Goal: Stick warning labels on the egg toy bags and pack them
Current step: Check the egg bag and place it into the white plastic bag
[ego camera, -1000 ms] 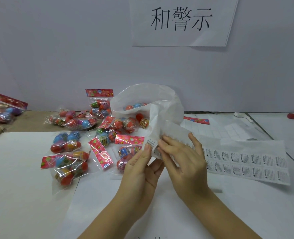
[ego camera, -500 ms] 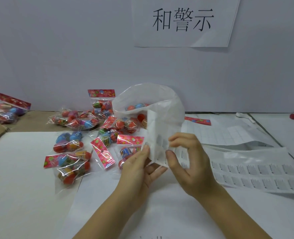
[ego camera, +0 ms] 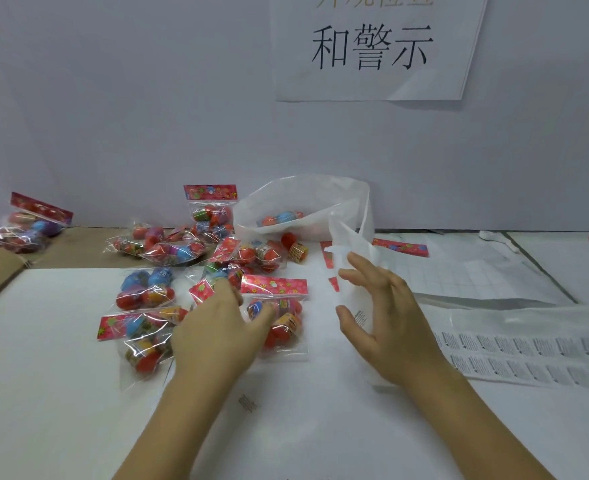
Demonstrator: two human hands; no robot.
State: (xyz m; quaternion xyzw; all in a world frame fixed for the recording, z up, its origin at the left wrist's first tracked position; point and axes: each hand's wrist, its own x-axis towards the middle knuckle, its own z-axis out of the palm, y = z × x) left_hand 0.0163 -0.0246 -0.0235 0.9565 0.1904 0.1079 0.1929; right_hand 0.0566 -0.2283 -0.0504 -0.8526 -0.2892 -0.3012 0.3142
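1 bag (ego camera: 281, 329) under left hand (ego camera: 217, 337).

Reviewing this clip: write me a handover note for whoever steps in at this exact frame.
Left hand: open, over the nearest egg toy bag.
Right hand: open, fingers spread beside a curled label strip.
Label sheet lies on the right.
Done: white packing bag at the back holds some egg toys.
Left: label and pack the loose bags on the left.
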